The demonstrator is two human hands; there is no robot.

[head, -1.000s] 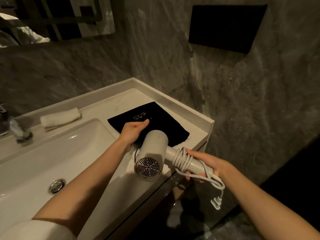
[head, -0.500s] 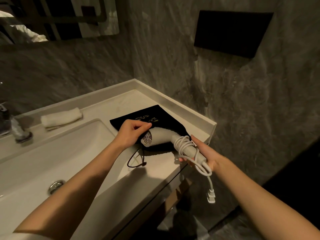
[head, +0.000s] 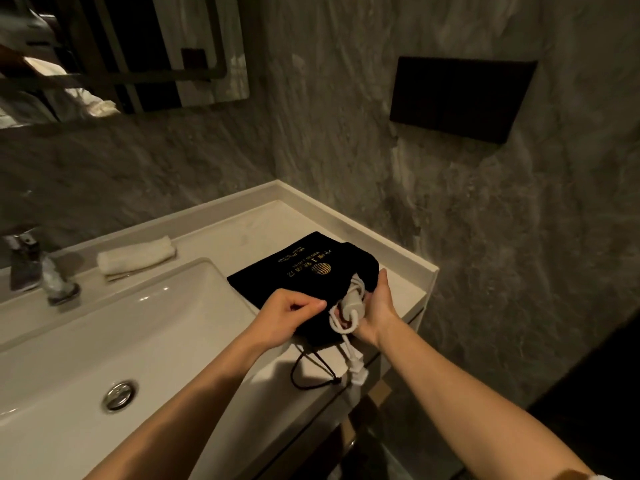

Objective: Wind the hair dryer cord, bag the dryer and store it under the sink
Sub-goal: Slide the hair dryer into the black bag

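Note:
A black drawstring bag [head: 294, 268] with gold lettering lies on the right end of the counter [head: 249, 223]. The white hair dryer's head is inside the bag and hidden; only its handle [head: 354, 300] sticks out of the mouth, with the white cord [head: 337, 323] wound around it. The plug [head: 356, 374] dangles over the counter's front edge. My left hand [head: 294, 313] pinches the near edge of the bag's opening. My right hand [head: 375, 306] grips the dryer handle from the right. The bag's thin drawstring [head: 311, 375] loops loose on the counter.
A white basin [head: 104, 341] with a metal drain [head: 118, 394] fills the left. A chrome tap [head: 31, 268] and a rolled white towel [head: 136, 254] sit behind it. Marble walls close the back and right; a dark panel [head: 460, 98] hangs on the right wall. Dark space lies under the counter.
The dryer went from being held above the counter's edge to head-first inside the bag. My left hand moved from the bag's top to its opening, and the right hand pushed forward.

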